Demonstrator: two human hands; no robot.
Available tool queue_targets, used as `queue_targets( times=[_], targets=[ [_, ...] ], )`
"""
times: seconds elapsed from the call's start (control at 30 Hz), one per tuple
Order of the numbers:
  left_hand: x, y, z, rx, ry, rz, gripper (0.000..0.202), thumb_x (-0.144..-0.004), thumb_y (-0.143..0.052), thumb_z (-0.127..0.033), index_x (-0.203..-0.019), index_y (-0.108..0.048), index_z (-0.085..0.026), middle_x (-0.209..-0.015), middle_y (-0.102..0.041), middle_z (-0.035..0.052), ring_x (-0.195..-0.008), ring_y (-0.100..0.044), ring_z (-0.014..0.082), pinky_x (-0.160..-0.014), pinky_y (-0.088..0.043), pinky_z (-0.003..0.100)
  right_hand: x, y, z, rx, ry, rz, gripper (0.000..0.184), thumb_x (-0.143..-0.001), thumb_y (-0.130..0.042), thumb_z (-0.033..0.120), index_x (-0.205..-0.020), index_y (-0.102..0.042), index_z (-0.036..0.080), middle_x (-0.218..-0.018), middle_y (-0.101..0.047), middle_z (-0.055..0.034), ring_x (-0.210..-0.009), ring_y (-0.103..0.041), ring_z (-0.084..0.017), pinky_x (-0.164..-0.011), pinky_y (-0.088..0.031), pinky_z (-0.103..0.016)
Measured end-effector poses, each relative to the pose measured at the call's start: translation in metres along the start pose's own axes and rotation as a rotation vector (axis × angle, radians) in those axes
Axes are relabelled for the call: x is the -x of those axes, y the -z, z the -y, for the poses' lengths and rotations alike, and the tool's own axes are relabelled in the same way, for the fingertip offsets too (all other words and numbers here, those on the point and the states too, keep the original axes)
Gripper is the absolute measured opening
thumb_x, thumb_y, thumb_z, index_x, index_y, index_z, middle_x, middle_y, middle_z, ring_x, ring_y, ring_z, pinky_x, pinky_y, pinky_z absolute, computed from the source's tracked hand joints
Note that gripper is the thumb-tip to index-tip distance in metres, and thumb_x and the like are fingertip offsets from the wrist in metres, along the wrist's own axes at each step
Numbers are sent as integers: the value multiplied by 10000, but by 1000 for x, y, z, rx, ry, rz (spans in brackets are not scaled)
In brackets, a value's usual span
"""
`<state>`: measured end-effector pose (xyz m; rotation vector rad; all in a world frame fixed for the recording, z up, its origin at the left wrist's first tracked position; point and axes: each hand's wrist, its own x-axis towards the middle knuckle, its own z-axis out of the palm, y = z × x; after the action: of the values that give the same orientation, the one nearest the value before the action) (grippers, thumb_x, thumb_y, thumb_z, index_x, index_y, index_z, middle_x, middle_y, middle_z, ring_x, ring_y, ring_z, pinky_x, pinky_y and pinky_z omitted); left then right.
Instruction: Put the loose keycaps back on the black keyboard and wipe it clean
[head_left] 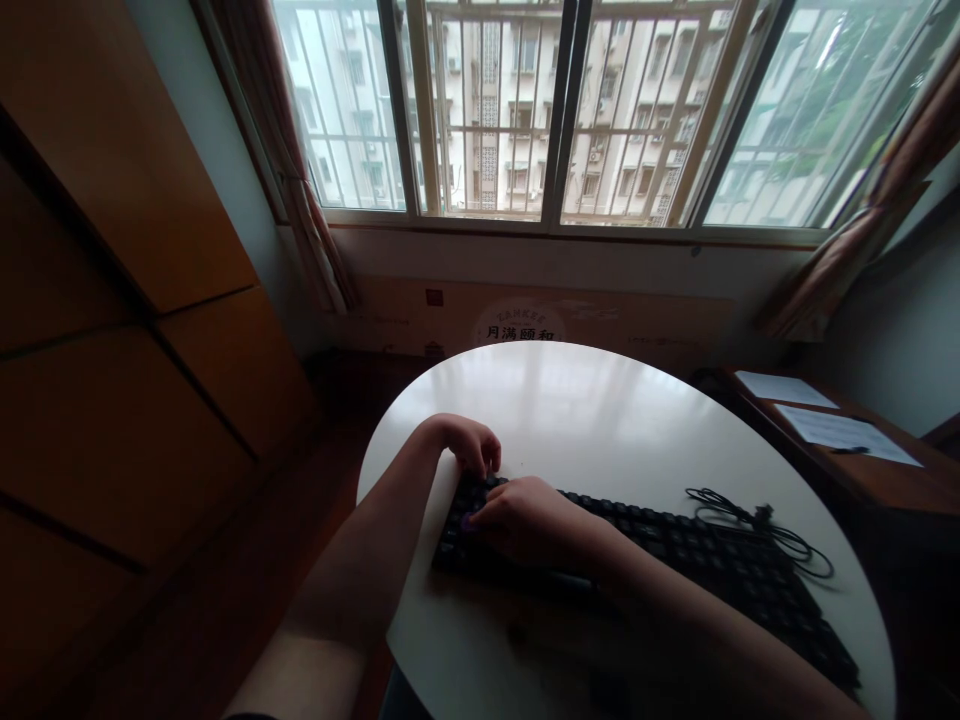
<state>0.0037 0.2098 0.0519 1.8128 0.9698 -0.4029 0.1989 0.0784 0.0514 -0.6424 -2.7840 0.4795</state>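
I've got black keyboard (pixel 675 537) on white table (pixel 622 390), running left to near right. Right hand (pixel 525 515) over its left end, fingers bent at small purple piece (pixel 466 521); whether they grip it, I cannot tell. Left hand (pixel 472 445) curled at keyboard's far-left corner, anything held hidden from me. Looped black cable (pixel 784 535) right, by keyboard's far edge. At left, wooden cabinet (pixel 202 380), panels shut, contents hidden. Below far window (pixel 555 120), cardboard panel (pixel 630 312) reads 月满颐和, small Latin lettering arched above.
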Motion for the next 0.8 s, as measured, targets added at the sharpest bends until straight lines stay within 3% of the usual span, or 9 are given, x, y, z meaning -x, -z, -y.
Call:
queue_targets(
  times=[0.2, 0.27, 0.4, 0.53, 0.63, 0.8],
  targets=[
    [1, -1, 0, 4, 7, -4, 423, -548, -795, -312, -935, -669, -198, -829, -658, -7, -714, -614, 162, -610, -527, 268, -1, 4, 28, -99, 98, 277, 238, -915, -656, 325, -1133, -752, 326, -1026, -737, 55, -861, -654, -132, -766, -446, -201],
    [1, -1, 0, 1, 8, -7, 422, -547, -794, -311, -934, -670, -198, -833, -657, -6, -710, -611, 161, -618, -528, 273, 1, 8, 31, -89, 104, 309, 224, -909, -661, 339, -1110, -760, 339, -996, -738, 63, -825, -649, -130, -724, -433, -206],
    [0, -1, 1, -1, 7, -10, 423, -547, -798, -324, -929, -665, -203, -826, -654, -8, -711, -612, 167, -618, -530, 279, 4, 22, 21, -102, 60, 167, 272, -951, -612, 300, -1187, -720, 381, -1053, -730, 75, -875, -668, -121, -770, -449, -207],
    [-3, 0, 3, 7, 7, 3, 413, -541, -796, -322, -909, -648, -206, -759, -641, -19, -696, -618, 179, -597, -530, 283, 3, 28, -4, 70, -195, -68, 323, -990, -527, 256, -1239, -690, 379, -1119, -714, 26, -934, -679, -154, -807, -467, -245],
    [-5, 1, 6, 10, 5, 7, 405, -542, -802, -321, -902, -655, -208, -761, -653, -17, -697, -620, 181, -606, -536, 288, -1, 17, -18, 200, -335, -59, 295, -986, -495, 267, -1147, -737, 323, -1009, -725, -19, -824, -673, -168, -726, -453, -249],
    [-4, 2, 6, 16, -1, 10, 386, -555, -795, -311, -911, -678, -219, -787, -676, -18, -704, -625, 169, -590, -522, 257, -5, -4, -18, 121, -372, -97, 288, -946, -498, 241, -1085, -750, 244, -965, -730, -46, -849, -677, -180, -737, -459, -247]
  ],
)
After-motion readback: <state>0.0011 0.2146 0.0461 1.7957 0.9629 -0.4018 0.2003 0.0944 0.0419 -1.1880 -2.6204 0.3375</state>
